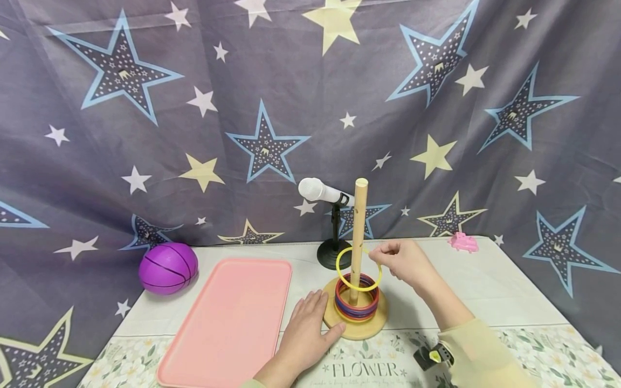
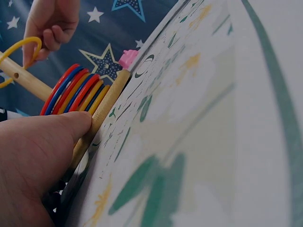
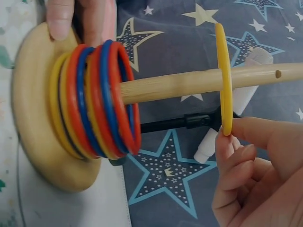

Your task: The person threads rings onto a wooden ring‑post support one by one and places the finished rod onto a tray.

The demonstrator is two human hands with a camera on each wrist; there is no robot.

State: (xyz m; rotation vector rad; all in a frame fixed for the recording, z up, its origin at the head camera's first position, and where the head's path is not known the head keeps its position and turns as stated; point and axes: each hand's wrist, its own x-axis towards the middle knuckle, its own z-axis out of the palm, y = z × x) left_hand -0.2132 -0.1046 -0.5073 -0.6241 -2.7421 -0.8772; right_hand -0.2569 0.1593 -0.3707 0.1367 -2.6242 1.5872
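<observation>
A yellow ring [image 1: 340,267] circles the wooden peg [image 1: 359,226] partway up, and my right hand [image 1: 406,262] pinches its right side between thumb and fingertips. Below it, several red, blue and yellow rings [image 3: 92,101] lie stacked around the peg on the round wooden base [image 1: 371,328]. My left hand [image 1: 305,330] rests with straight fingers at the base's left edge, its thumb touching the base in the left wrist view. The right wrist view shows a gap between the pinched ring and the stack.
Behind the peg stands a white microphone [image 1: 324,191] on a black stand [image 1: 335,229]. A pink tray [image 1: 233,318] lies left of the left hand, with a purple ball [image 1: 168,268] beyond it. A small pink toy [image 1: 463,242] sits at the back right. A starry curtain [image 1: 291,70] hangs behind the table.
</observation>
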